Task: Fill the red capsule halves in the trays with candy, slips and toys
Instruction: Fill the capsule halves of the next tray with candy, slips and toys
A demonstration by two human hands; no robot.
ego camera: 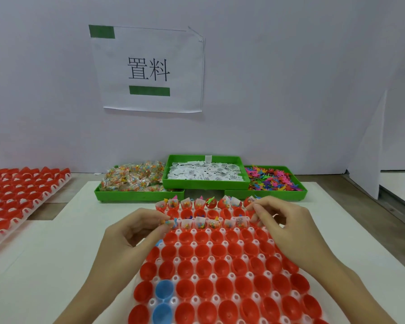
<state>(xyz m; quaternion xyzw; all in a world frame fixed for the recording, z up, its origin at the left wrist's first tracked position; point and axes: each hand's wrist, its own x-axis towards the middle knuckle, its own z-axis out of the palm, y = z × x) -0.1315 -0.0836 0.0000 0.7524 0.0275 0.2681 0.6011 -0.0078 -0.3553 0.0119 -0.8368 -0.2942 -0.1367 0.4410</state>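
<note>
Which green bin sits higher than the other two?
The middle bin, holding white slips; its ends rest on the candy bin and toy bin.

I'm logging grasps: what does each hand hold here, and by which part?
The left hand pinches a small clear candy packet by its near edge. Whether the right hand holds anything cannot be told.

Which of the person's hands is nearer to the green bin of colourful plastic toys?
The right hand. It hovers over the capsule tray's far right corner, just in front of the toy bin. The left hand is at the tray's left edge, nearer the candy bin.
</note>
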